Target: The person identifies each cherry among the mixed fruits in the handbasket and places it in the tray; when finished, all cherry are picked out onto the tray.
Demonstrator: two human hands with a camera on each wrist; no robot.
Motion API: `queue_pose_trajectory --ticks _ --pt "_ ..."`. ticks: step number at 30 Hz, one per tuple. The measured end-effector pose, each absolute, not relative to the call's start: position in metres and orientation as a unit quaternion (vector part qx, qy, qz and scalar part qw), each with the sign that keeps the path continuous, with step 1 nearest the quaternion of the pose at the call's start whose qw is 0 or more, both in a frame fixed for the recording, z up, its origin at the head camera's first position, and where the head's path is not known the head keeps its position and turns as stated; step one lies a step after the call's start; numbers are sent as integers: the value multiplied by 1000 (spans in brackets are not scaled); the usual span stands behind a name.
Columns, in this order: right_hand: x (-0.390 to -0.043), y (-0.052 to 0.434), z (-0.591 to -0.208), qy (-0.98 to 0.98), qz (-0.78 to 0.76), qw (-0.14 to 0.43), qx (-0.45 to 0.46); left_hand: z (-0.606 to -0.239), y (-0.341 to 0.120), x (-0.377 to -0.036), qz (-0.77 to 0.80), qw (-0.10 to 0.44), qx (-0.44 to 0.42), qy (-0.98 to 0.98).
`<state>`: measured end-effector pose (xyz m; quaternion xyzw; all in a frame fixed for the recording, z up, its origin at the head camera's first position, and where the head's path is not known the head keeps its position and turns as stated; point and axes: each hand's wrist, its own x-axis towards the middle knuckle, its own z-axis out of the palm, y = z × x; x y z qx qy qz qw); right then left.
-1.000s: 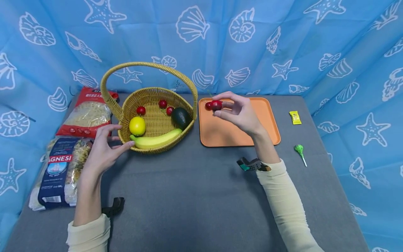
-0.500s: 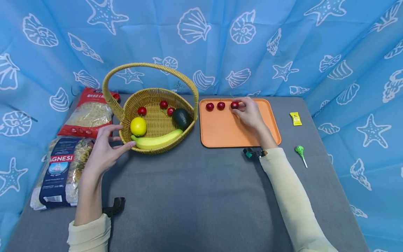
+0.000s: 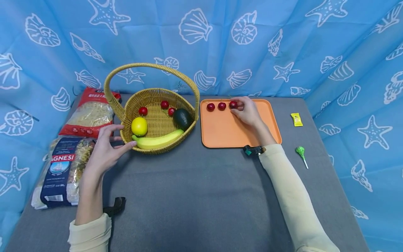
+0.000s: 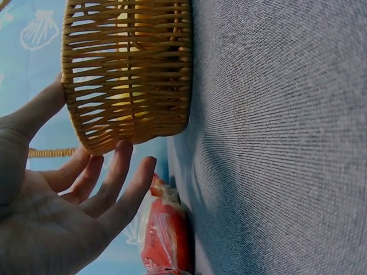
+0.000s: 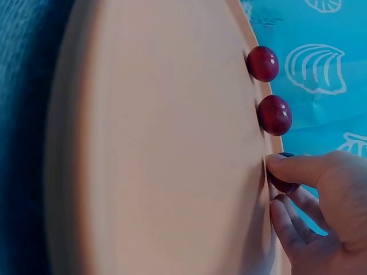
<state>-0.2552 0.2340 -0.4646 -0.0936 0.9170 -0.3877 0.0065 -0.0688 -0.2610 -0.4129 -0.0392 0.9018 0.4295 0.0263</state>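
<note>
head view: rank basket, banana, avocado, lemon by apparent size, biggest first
1. basket
2. banana
3. avocado and lemon look about alike, so no ranking between them.
All sit at a similar distance, so nearness hardly skews this.

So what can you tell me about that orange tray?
The orange tray is a flat rectangle with rounded corners and a low raised rim, plastic by its look. It lies on the grey table, right of the wicker basket. Three cherries sit in a row along its far edge; the right hand holds the rightmost one.
</note>
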Motion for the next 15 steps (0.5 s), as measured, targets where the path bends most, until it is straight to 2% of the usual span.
queue_pose_trajectory --ticks 9,15 --pt "-244 232 -455 894 -440 -11 -87 -413 -261 -68 429 26 -42 902" --pt "-226 225 -438 876 -468 -66 -94 -413 -259 -69 423 26 -45 905"
